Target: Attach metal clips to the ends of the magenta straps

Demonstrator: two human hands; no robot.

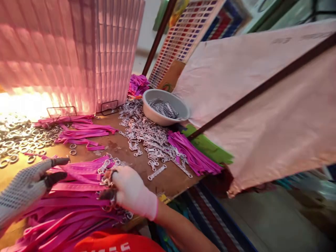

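A pile of pink straps (78,189) with metal fittings (104,167) at their right ends lies before me at the table's near edge. My left hand (34,180), in a dotted pale glove with dark fingertips, is over the left part of the pile. Its thumb and fingers are stretched out and apart beside the straps. My right hand (131,189), in a white glove, is at the fitted ends of the straps. Its dark-tipped fingers curl round a metal fitting there, partly hidden by the hand.
Loose metal rings (23,136) spread over the left of the brown table (120,148). Metal links (149,136) are heaped beyond my right hand, by a grey bowl (165,120) of metal pieces. More pink straps (194,154) lie right. A dark bar (262,87) slants across pale sheeting (283,122).
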